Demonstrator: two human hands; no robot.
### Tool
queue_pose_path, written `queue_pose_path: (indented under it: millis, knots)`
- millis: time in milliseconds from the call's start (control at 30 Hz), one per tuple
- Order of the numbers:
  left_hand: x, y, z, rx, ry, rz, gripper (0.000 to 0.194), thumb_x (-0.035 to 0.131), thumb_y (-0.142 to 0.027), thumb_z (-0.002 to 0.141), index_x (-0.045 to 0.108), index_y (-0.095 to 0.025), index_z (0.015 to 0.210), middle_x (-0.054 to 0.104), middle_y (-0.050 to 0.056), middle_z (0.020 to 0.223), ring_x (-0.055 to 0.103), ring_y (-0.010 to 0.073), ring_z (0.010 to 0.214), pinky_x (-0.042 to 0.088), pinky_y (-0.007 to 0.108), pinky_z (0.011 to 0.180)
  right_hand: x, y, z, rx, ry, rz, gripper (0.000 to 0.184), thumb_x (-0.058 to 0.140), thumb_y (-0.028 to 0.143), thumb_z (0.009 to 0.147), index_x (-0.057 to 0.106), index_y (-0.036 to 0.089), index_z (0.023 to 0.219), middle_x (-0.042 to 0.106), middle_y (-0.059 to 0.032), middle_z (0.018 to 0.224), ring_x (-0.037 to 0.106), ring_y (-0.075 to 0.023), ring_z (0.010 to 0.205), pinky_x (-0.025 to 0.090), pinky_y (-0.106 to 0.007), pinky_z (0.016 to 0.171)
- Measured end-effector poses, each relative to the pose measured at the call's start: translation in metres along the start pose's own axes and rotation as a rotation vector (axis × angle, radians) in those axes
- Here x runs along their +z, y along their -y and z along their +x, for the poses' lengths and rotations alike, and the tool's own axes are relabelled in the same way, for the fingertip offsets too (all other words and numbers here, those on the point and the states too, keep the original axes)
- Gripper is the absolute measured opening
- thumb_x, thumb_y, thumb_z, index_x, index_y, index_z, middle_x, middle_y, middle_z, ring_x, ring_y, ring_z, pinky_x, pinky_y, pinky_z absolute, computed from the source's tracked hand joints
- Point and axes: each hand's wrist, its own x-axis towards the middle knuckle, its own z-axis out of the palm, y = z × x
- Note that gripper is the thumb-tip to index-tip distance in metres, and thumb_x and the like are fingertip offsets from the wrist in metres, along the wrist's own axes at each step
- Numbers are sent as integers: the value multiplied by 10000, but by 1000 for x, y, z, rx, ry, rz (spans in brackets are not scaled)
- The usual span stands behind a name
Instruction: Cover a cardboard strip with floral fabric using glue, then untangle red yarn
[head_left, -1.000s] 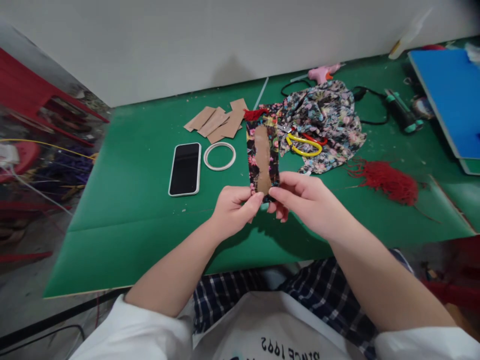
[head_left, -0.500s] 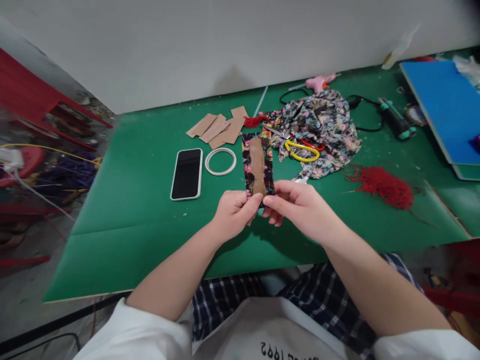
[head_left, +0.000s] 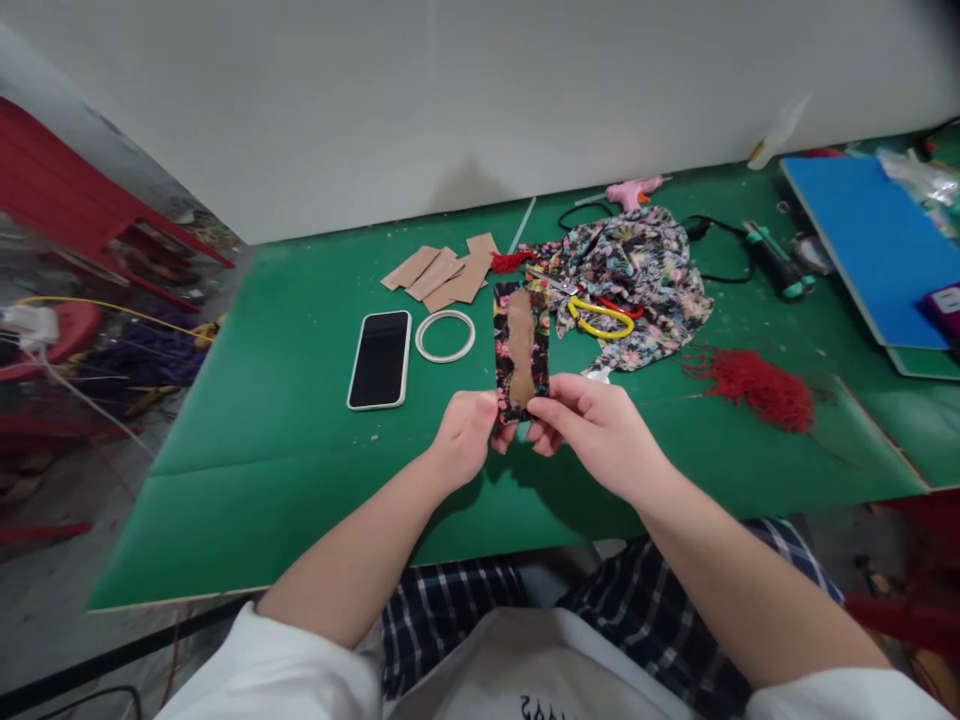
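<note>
The fabric-wrapped card strip (head_left: 521,350) is hovering above the desk (head_left: 300,440), near the person; the left hand (head_left: 466,436) and right hand (head_left: 600,432) are each pinching its near end, grip pressed together; loose fabric edges may be lifting if the pinch slackens, exposing the card; no containers are showing; the scissors (head_left: 600,312) are lying on the floral cloth (head_left: 637,265).

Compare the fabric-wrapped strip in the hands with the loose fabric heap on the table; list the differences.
The wrapped strip is narrow, flat and straight; the fabric heap is wide and crumpled. The strip is pinched at its near end by the left hand and right hand; the heap lies untouched on the green table. Brown card shows down the strip's middle; yellow-handled scissors lie on the heap. Both share a dark floral print.
</note>
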Motion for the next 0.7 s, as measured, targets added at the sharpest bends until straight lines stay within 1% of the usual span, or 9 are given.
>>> queue_pose_path:
  millis: [67,133,233,367,500,533,600,700]
  knots:
    - [-1,2,0,19,51,-83,733,138,-690,856,512,-142,545,509,11,498,476,90,442,393,211,445,-2,1,1,0,-14,24,152,541,254,813,557,162,693,581,44,550,545,-48,454,474,-161,470]
    - [-1,2,0,31,83,-102,743,146,-720,832,527,-137,574,517,15,521,483,92,445,401,218,450,-3,1,1,-12,-24,51,160,543,257,812,556,164,683,586,46,546,549,-47,449,473,-156,464]
    - [0,0,1,28,64,-28,692,195,-658,876,531,-134,575,515,11,482,488,87,418,394,208,438,-5,1,2,-27,-20,79,180,538,274,819,568,164,678,596,41,535,557,-52,444,474,-156,456]
    - [2,-3,1,61,14,41,617,279,-589,903,521,-138,558,519,2,441,484,78,394,373,190,417,-4,0,2,-26,3,104,199,543,316,821,591,166,699,608,36,531,563,-61,445,481,-167,457]
    - [2,-6,0,74,-23,139,553,324,-456,943,509,-147,523,504,-20,407,470,63,399,372,181,456,-3,0,1,-18,6,105,293,550,416,814,581,164,667,607,22,534,561,-69,453,489,-184,462]
    - [2,-7,1,86,-34,181,541,335,-418,949,499,-149,509,496,-27,398,465,58,399,369,176,463,-3,0,1,-18,12,105,312,559,441,803,581,162,666,604,20,536,559,-70,456,489,-187,464]
    - [1,-9,1,124,-48,252,539,338,-361,957,469,-154,477,480,-38,386,454,48,396,362,168,469,-3,0,1,-24,27,106,287,630,443,748,594,163,699,604,27,555,555,-66,468,488,-186,470]
    - [2,-11,1,182,-45,295,544,319,-302,966,443,-156,457,469,-45,379,454,39,388,359,156,468,-1,-2,1,-32,21,93,251,734,355,655,593,170,749,598,51,573,541,-61,473,481,-185,471]
